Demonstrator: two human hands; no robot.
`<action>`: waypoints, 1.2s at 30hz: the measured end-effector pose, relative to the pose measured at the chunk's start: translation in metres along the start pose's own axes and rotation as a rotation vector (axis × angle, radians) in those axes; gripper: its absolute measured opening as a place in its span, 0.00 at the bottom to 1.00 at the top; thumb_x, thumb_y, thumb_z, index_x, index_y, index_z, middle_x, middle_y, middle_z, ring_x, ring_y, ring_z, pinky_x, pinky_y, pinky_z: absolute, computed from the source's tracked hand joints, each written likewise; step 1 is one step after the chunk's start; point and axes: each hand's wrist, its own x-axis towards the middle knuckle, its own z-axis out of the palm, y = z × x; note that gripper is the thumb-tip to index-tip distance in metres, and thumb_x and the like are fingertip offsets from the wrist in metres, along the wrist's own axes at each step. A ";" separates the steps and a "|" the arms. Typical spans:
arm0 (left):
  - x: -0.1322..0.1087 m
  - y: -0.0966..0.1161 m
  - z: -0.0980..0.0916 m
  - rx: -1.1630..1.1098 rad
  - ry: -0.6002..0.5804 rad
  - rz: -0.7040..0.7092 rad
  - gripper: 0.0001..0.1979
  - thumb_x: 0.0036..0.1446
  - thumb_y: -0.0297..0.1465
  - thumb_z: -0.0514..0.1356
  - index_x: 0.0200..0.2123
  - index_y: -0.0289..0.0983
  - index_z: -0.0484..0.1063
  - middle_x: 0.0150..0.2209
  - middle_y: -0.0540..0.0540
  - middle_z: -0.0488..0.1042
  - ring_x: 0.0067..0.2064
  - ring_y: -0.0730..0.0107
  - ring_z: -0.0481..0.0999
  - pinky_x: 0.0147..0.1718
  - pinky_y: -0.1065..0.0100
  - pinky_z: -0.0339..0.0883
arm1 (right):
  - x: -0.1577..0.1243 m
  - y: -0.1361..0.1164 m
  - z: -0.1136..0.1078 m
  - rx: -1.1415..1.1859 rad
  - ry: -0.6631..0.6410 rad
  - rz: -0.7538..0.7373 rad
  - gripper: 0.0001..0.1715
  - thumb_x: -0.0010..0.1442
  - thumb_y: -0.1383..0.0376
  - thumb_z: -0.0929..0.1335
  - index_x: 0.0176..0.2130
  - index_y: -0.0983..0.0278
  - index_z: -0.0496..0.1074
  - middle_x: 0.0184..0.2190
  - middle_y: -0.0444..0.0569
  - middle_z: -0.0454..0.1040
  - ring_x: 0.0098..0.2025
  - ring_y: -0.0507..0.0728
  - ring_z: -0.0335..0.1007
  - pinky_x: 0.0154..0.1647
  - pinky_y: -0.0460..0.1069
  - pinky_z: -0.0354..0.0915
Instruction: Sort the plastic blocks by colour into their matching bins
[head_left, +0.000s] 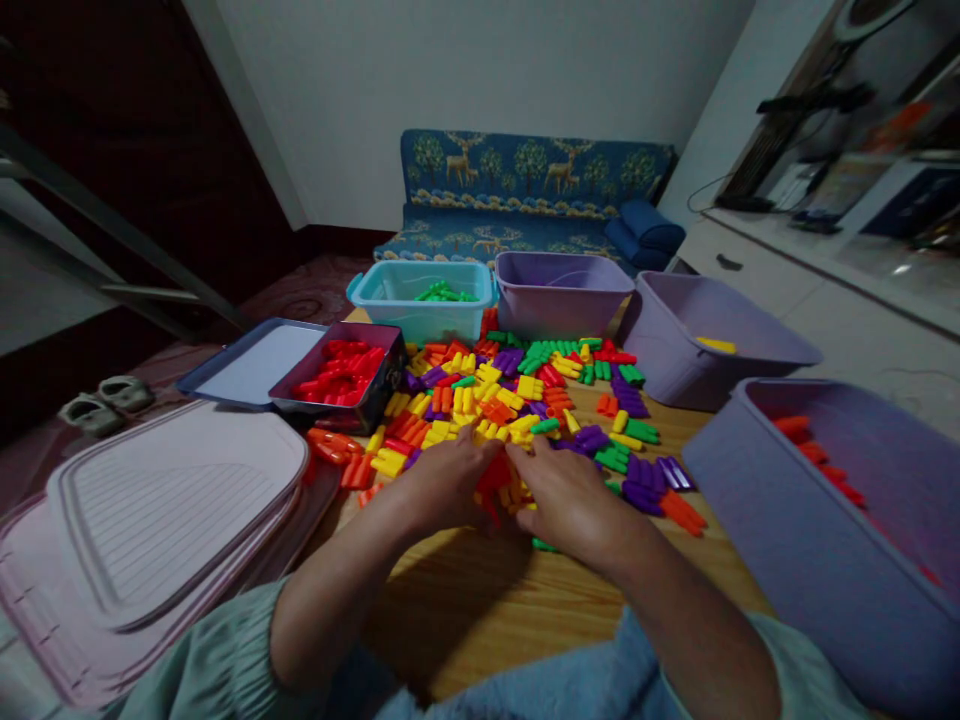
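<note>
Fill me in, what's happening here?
Someone's left hand and right hand are at the near edge of a spread of colourful plastic pieces on a table; whether they grip any is unclear. Nearby, a turquoise tub holds green pieces, a dark-sided box red pieces, the nearest purple bin orange-red ones.

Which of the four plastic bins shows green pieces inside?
The turquoise bin, leftmost of the four, with green pieces inside; the three lavender bins show none.
</note>
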 end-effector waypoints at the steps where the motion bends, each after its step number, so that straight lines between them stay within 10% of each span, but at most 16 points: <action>1: 0.004 0.000 0.003 -0.045 0.037 0.018 0.42 0.39 0.39 0.68 0.59 0.38 0.61 0.57 0.30 0.64 0.50 0.47 0.73 0.45 0.57 0.67 | 0.002 0.003 0.003 0.017 0.023 -0.008 0.33 0.50 0.64 0.70 0.55 0.66 0.64 0.49 0.61 0.70 0.46 0.65 0.71 0.42 0.53 0.65; 14: 0.067 -0.008 -0.016 -0.388 0.310 -0.005 0.20 0.44 0.24 0.59 0.44 0.36 0.76 0.32 0.47 0.78 0.34 0.66 0.75 0.33 0.70 0.67 | 0.031 0.044 0.019 0.123 0.292 0.091 0.21 0.55 0.68 0.64 0.50 0.62 0.69 0.46 0.53 0.72 0.47 0.60 0.70 0.45 0.50 0.62; 21: 0.081 -0.021 0.005 -0.405 0.505 0.015 0.15 0.52 0.31 0.59 0.43 0.33 0.76 0.37 0.42 0.78 0.34 0.68 0.75 0.35 0.70 0.66 | 0.034 0.065 0.008 0.202 0.511 0.212 0.17 0.60 0.63 0.65 0.49 0.61 0.70 0.48 0.51 0.71 0.46 0.57 0.70 0.45 0.48 0.62; 28: 0.074 -0.022 0.005 -0.148 0.360 0.055 0.27 0.51 0.45 0.60 0.53 0.40 0.70 0.43 0.42 0.76 0.42 0.60 0.75 0.38 0.66 0.65 | 0.032 0.069 0.013 0.058 0.317 0.206 0.24 0.56 0.60 0.69 0.52 0.59 0.69 0.48 0.51 0.72 0.48 0.60 0.71 0.44 0.51 0.63; 36: 0.074 -0.015 0.010 -0.073 0.362 0.048 0.27 0.52 0.37 0.59 0.57 0.40 0.65 0.48 0.41 0.74 0.48 0.56 0.74 0.43 0.64 0.66 | 0.039 0.064 0.020 0.070 0.299 0.256 0.27 0.55 0.57 0.68 0.53 0.62 0.67 0.46 0.54 0.74 0.48 0.62 0.71 0.44 0.53 0.63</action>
